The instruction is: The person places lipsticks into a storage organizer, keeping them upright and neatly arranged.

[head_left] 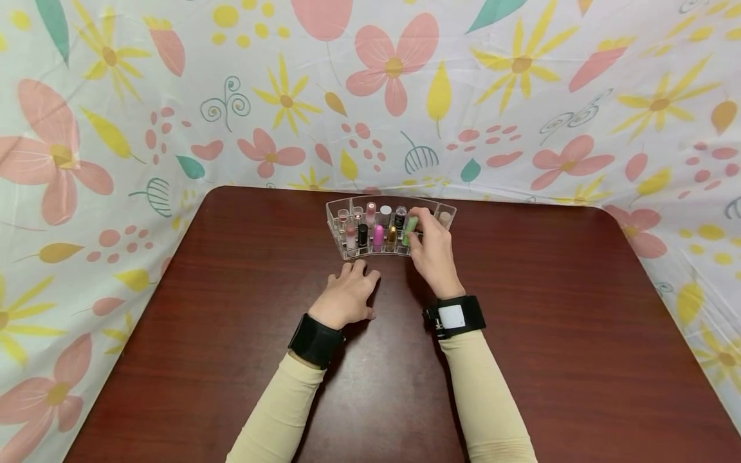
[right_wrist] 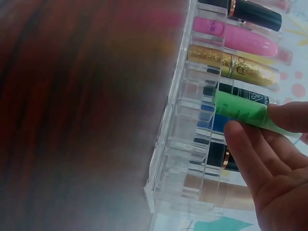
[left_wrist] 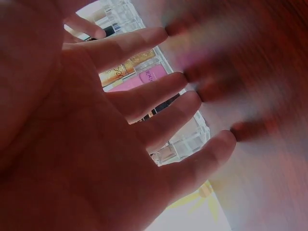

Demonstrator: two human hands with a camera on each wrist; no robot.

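Observation:
Near the table's far edge stands a clear lipstick organizer point(head_left: 375, 255) with tubes in its rows. My right hand point(head_left: 435, 254) pinches a green lipstick tube point(right_wrist: 240, 107) between thumb and fingers at the organizer's front row. In the right wrist view the tube is tilted, its lower end level with the clear slots. To its left are a gold glitter tube point(right_wrist: 235, 66), a pink tube point(right_wrist: 248, 39) and a black one point(right_wrist: 260, 16). My left hand point(head_left: 347, 294) is palm down at the table just before the organizer, fingers spread, holding nothing.
Behind the front row stand more tubes, among them a white-capped one point(head_left: 385, 212) and a dark one point(head_left: 401, 215). A beige tube point(head_left: 444, 218) is at the right end. The brown table point(head_left: 243, 257) meets a flower-print cloth point(head_left: 324, 96) behind the organizer.

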